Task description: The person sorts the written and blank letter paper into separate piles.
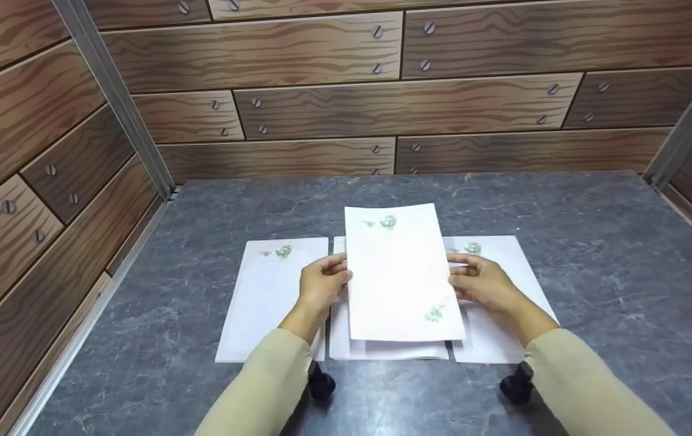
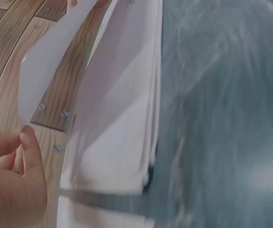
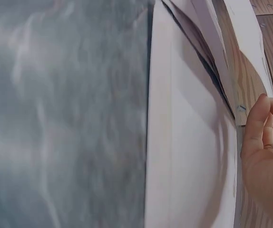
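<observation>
A white sheet of paper with small green prints near its top and lower right is held up above the middle paper stack. My left hand pinches its left edge between thumb and fingers. On the opposite edge, my right hand pinches it the same way. The left wrist view shows the sheet raised clear of the stack, with the left thumb on its edge. In the right wrist view, thumb and fingers of the right hand meet at the sheet's edge.
One paper stack with a green print lies at the left, another at the right, partly under my right hand. All rest on a dark grey marbled table. Wood-patterned walls with grey corner posts enclose the back and sides.
</observation>
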The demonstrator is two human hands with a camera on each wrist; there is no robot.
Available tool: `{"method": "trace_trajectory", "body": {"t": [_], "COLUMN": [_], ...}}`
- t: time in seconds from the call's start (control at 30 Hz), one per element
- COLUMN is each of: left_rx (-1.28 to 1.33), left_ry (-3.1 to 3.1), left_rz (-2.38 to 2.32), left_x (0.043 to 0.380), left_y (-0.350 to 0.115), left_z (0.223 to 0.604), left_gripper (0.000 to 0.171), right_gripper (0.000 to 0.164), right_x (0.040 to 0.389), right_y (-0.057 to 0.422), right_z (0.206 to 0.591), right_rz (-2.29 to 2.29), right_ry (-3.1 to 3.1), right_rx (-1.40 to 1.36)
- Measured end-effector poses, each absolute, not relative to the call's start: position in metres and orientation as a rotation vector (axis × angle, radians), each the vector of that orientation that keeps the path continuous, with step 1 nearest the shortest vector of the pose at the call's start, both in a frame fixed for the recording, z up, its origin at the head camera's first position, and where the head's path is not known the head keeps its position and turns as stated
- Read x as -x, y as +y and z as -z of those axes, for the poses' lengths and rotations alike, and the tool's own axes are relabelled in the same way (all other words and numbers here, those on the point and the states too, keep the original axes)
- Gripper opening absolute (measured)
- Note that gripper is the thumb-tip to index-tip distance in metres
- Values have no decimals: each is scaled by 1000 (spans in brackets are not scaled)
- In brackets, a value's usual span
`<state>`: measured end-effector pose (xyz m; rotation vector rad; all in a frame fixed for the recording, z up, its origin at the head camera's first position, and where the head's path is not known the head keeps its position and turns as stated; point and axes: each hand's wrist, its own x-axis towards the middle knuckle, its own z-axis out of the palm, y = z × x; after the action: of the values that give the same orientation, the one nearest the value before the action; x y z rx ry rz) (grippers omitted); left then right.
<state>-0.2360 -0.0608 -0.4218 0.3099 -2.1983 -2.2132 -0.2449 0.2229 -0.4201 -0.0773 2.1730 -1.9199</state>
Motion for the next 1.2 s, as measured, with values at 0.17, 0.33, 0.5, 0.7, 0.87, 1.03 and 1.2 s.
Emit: {"method": "trace_trajectory", "body": {"t": [0.17,0.33,0.5,0.7,0.87,1.03,1.2], "left_rx": [-292,-286,-282,-275,-265,-238,-221], "left_ry": [-2218,-2206,-2182,-2163,-2184,-2210,-2216], "left_rz": [2162,2171,2204,2219,2230,2222,2215], "left_x": [237,237,236,234,233,232,231], "left_y": [-45,-30,-17,-2,13,24,35], "left_z": [426,428,429,428,428,429,430], "left_gripper": [33,33,33,32,32,31,30], "right_gripper": [54,55,58,57,57,57,58], "right_x": [242,240,238,235,232,230,227], "right_y": [239,253,263,276,290,303,316], "right_z": [420,419,418,418,419,421,424], "right_rz": [1947,1929,1910,1904,1844,1838,1830], "right_ry": [2127,2148,2173,2187,2257,2267,2273], "right_rx": [126,137,117,97,72,77,84]}}
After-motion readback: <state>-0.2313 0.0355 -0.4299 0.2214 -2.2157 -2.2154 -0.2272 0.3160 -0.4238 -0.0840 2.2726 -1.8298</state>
